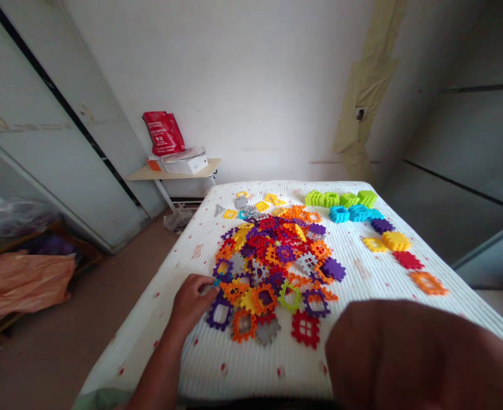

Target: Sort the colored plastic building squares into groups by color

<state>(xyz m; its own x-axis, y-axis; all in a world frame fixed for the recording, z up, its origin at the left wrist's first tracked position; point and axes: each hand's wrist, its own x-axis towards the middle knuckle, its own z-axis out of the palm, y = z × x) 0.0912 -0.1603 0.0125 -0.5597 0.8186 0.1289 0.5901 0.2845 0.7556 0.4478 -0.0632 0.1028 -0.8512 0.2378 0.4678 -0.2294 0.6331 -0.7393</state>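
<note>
On a white quilted mattress [234, 364], a loose heap of plastic waffle-block pieces [272, 256] is spread at centre. Lime-green stacks [341, 199] and blue stacks [354, 213] are set apart toward the right, apparently grouped by colour. The left hand [189, 302] is curled at the heap's near edge, its fingers [202, 283] partly closed; any hold cannot be confirmed. The right hand [405, 359] is blurred in the foreground, its grip indeterminate. Lettering on the red bag [163, 133] is illegible.

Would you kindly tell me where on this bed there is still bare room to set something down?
Bare white bedspread lies left of the heap of plastic lattice tiles, above the left hand, and in a strip between the heap and the row of stacked tiles on the right. The heap itself is crowded.
</note>
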